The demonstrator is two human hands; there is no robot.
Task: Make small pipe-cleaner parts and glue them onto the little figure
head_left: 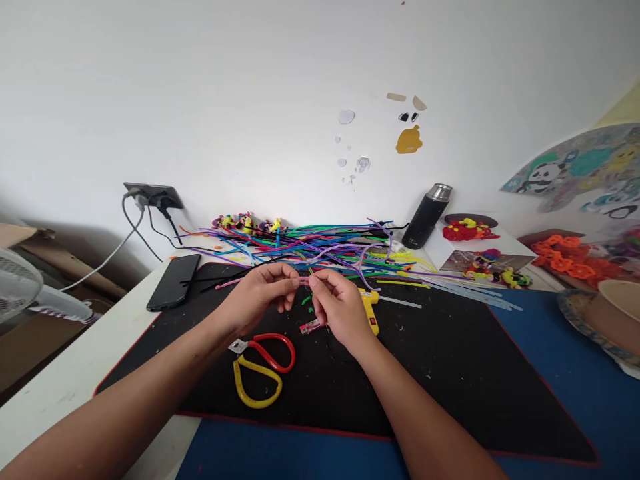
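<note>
A thin pink pipe cleaner is pinched between the fingertips of both hands above the black mat. My left hand closes thumb and fingers on it from the left. From the other side my right hand grips it with thumb and forefinger. A pink length shows to the left of my left hand; whether it is the same piece I cannot tell. Scissors with one red and one yellow handle lie below my left hand. Partly behind my right hand is a yellow glue gun.
Many coloured pipe cleaners are heaped along the wall. A phone lies on the left, below a socket with cables. A black flask, clear glue sticks and a white box stand or lie at right. A lighter is on the mat.
</note>
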